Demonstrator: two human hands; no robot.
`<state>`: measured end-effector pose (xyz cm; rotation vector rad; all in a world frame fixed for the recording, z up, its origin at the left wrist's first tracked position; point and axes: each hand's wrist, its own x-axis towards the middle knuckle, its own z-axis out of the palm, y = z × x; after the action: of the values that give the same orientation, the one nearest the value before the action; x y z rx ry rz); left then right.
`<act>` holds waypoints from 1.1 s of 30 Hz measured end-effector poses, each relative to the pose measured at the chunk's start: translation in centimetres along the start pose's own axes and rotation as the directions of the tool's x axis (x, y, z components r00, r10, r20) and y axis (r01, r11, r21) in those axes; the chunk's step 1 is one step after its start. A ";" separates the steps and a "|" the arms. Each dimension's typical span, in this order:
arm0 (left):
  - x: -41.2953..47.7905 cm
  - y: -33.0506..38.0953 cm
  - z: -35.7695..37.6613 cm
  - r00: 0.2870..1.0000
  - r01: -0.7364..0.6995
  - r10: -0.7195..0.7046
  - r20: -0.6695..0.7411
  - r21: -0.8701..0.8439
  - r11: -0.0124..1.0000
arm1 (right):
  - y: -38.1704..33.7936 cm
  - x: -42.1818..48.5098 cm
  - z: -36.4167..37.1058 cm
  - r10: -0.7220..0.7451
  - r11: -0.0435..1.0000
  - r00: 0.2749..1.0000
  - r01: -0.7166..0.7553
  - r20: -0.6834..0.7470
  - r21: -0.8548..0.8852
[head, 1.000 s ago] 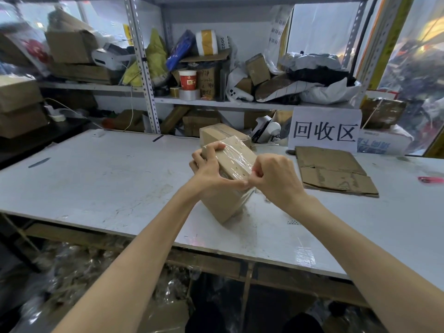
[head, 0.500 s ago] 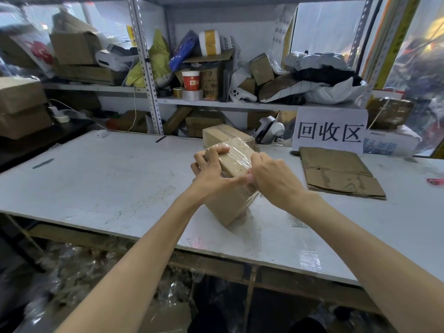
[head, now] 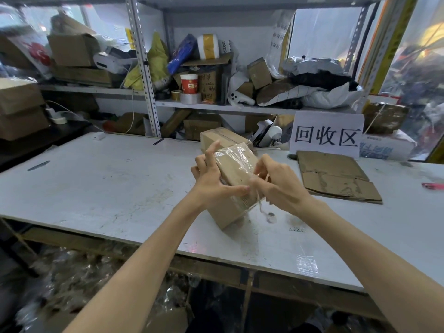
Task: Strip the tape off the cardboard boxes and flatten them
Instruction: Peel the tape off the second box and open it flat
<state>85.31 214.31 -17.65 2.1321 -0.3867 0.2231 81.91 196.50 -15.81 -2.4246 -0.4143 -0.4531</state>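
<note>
A small cardboard box [head: 236, 169], wrapped in shiny clear tape, stands tilted on one edge on the white table [head: 108, 183]. My left hand [head: 211, 181] holds it from the left, thumb across the near face and fingers spread behind the far side. At the box's right edge my right hand [head: 281, 186] pinches a thin strip of tape [head: 260, 203] that hangs down toward the table. A second taped box [head: 221, 137] sits just behind.
Flattened cardboard [head: 336, 176] lies to the right, in front of a white sign [head: 328, 137]. A pink object [head: 432, 186] lies at the right edge and a dark pen [head: 38, 165] at the left. Cluttered metal shelves [head: 240, 108] stand behind the table.
My left fingers have lifted off the box top and spread. My right hand has moved right and down, drawing a strip of tape off the box edge.
</note>
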 end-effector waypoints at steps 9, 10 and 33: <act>-0.1 0.1 -0.1 0.999 0.028 -0.023 0.045 -0.126 0.992 | -0.4 -0.2 0.5 -0.132 0.947 0.991 0.134 0.028 -0.294; -0.1 0.3 0.1 0.999 0.027 -0.024 0.023 -0.122 0.992 | -0.6 -0.2 0.5 -0.153 0.923 0.987 0.163 0.056 -0.348; 0.7 0.3 -0.3 0.996 0.082 -0.091 -0.024 -0.257 0.963 | 3.0 -1.9 -0.1 0.222 0.923 0.973 -0.190 -0.060 0.334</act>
<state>85.82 214.29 -17.01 1.8828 -0.2844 0.1515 81.37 193.82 -18.08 -2.0858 -0.1711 -0.3748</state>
